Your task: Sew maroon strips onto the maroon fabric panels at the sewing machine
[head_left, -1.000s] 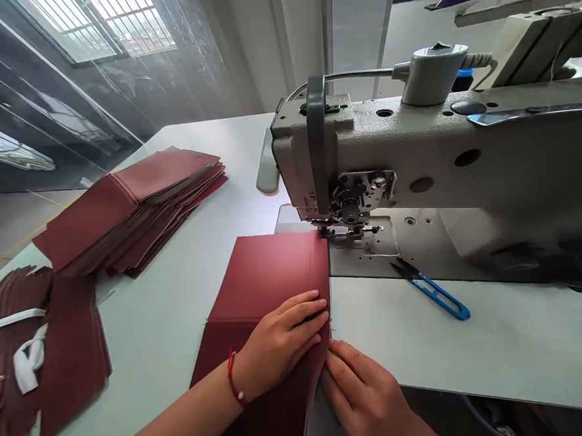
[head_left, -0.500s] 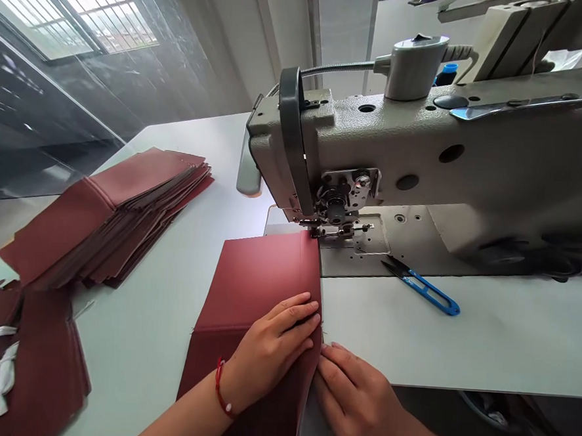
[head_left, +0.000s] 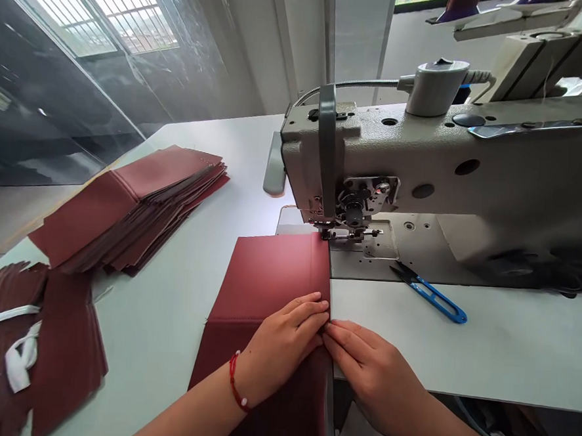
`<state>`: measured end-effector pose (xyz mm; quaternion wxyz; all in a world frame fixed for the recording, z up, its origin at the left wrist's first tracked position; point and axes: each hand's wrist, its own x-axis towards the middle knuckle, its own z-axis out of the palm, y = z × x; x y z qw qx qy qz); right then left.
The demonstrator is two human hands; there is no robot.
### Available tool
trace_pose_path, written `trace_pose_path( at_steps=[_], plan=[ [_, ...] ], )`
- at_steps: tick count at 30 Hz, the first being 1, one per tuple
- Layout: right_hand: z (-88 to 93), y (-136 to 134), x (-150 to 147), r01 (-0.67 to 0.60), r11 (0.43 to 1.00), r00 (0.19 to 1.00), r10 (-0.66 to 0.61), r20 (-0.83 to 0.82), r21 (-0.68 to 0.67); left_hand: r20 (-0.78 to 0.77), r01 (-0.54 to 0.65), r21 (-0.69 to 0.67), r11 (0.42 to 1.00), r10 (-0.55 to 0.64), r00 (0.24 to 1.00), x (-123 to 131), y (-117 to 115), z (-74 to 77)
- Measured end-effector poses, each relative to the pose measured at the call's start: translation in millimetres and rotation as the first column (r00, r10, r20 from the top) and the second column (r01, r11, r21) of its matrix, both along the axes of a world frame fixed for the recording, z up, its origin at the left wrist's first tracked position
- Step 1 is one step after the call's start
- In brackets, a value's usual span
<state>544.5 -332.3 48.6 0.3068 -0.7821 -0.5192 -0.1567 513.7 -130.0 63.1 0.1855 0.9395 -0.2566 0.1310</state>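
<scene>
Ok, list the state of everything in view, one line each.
Red fabric piece: flat, far edge at the presser foot.
Left hand: pressed flat on it.
Right hand: fingertips at its right edge.
Blue snips: lying untouched.
Fabric stack: fanned, loose.
Bundle: tied with white strip.

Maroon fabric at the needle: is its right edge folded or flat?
Folded over: the maroon fabric shows a narrow doubled strip along that edge.

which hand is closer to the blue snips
Right. The right hand sits below-left of the blue snips; the left hand lies farther left on the maroon fabric.
</scene>
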Motion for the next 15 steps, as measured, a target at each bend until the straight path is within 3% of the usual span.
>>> trace_pose_path(
  at_steps=[4,15],
  plan=[
    [-4.9,0,-2,0.019,0.997,0.998,-0.013,0.066,-0.079,-0.094,-0.055,-0.060,0.997,0.049,0.994,2,9,0.1],
    [-3.8,-3,8,-0.060,0.973,0.988,0.090,0.129,-0.221,-0.239,-0.140,-0.034,0.990,0.127,0.963,13,22,-1.2]
  ],
)
